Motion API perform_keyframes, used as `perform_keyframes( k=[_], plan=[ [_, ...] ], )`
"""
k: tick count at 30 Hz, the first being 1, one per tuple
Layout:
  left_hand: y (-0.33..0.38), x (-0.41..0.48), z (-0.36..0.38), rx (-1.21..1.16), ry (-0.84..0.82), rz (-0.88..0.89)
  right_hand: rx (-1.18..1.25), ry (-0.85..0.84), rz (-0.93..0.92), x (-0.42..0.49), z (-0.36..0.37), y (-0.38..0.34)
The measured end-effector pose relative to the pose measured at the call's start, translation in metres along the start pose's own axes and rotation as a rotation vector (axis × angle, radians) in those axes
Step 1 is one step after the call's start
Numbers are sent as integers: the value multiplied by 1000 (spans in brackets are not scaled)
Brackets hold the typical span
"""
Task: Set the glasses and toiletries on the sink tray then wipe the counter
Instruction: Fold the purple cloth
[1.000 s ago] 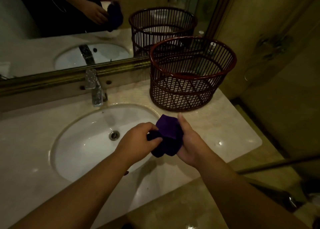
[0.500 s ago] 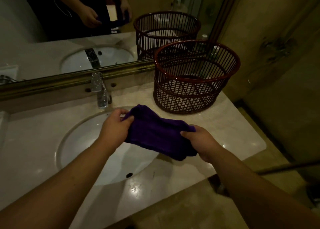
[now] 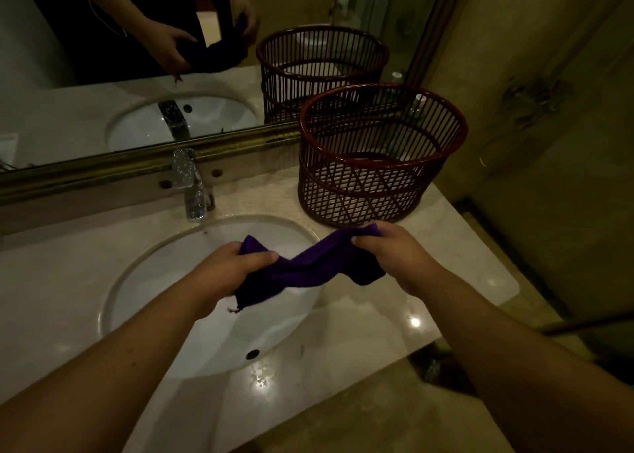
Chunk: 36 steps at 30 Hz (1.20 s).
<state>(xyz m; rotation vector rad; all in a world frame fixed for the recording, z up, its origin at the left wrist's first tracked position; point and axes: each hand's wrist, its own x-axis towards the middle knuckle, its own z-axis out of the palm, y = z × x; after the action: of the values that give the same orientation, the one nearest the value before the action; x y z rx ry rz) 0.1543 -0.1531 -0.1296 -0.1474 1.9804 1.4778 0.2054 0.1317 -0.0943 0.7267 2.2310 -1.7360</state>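
Purple cloth [image 3: 308, 267] held stretched over the sink basin [image 3: 154, 281], one end clenched in the left hand [image 3: 226, 274], the other in the right hand [image 3: 394, 257]. Beyond, chrome faucet [image 3: 192, 191] and slatted basket [image 3: 377, 157] on the marble counter [image 3: 463, 263].

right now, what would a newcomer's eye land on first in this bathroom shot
The purple cloth draws the eye first, stretched between the left hand and the right hand above the white sink basin. Next comes the dark red slatted basket, standing on the counter to the right of the faucet and doubled in the mirror behind it.
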Motion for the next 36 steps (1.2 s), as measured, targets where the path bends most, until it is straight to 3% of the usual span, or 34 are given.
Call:
perform_keyframes(
  k=[5, 8, 13, 16, 25, 36],
  plan=[
    [-2, 10, -11, -12, 274, 94, -262, 64, -56, 6, -7, 5],
    [-6, 14, -22, 178, 361, 168, -459, 135, -69, 9, -15, 16],
    [0, 16, -30, 661, 327, 286, -629, 162, -71, 12, -17, 20],
    [4, 19, -33, 822, 335, 329, -730, 188, -112, 9, -19, 20],
    [27, 37, -36, 912, 293, 468, -695, 263, -146, -8, -47, 24],
    [110, 63, 3, 829, 411, 537, -583, 384, -275, 15, -131, -6]
  ],
)
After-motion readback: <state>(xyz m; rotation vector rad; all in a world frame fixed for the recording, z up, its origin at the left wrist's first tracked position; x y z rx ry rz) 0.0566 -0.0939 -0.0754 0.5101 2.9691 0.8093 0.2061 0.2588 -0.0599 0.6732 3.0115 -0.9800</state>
